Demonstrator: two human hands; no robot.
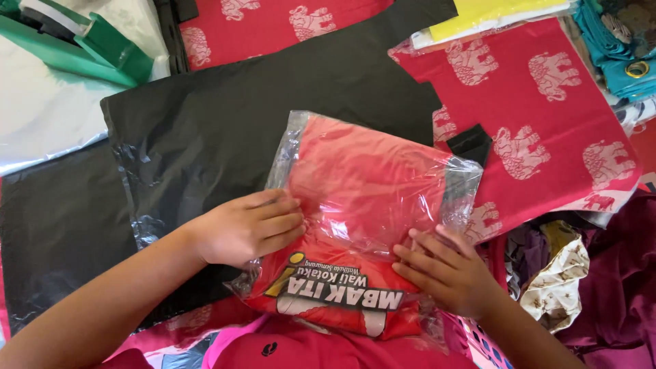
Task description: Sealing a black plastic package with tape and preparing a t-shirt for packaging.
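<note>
Red folded shirt in a clear bag (369, 212) on the black plastic sheet (205, 130), long axis tilted, running from near edge up and right. Left hand (246, 225) flat, fingers together, pressing its left edge. Right hand (444, 270) spread flat on its lower right corner.

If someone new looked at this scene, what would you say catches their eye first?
First, the folded red garment in a clear plastic bag at the centre, with the left hand and right hand pressed flat on it. It lies on a black plastic mailer bag spreading left. To the right, red cloth printed with pale elephants stands out, and a green tape dispenser sits top left.
</note>
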